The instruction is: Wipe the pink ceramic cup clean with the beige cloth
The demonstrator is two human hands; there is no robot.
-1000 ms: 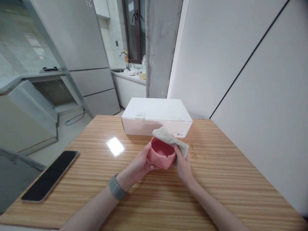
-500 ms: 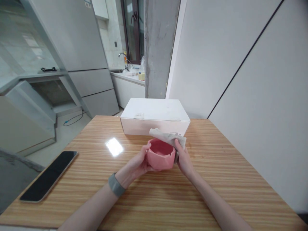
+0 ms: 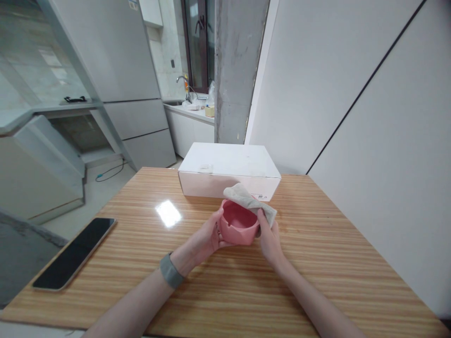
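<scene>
Bowl [image 3: 238,234] is hanging between both hands above the table [image 3: 352,263], in front of the box [image 3: 229,159], with its opening facing up and a little toward the viewer and a notch showing in its near rim. Left hand [image 3: 207,238] is gripping it from the left: the thumb is pointing up along the side to the rim, while the fingers are curling beneath, their tips partly hiding under the base. That forearm is slanting up from the lower left, the wrist wearing a grey band [image 3: 171,271] and lying nearly in line with the hand.

Right hand [image 3: 270,240] is pinching the cloth [image 3: 243,196] at the bowl's right side. Its thumb is lying on the near face, pointing up and left toward the rim; the other fingers are mostly hiding behind, so how far they are bending I cannot tell. The right forearm is slanting up from the lower right, mirroring the left one. The cloth is stretching across the far right rim, its loose end pointing left before the box. The phone [image 3: 75,253] is lying well apart, near the table's left edge.
</scene>
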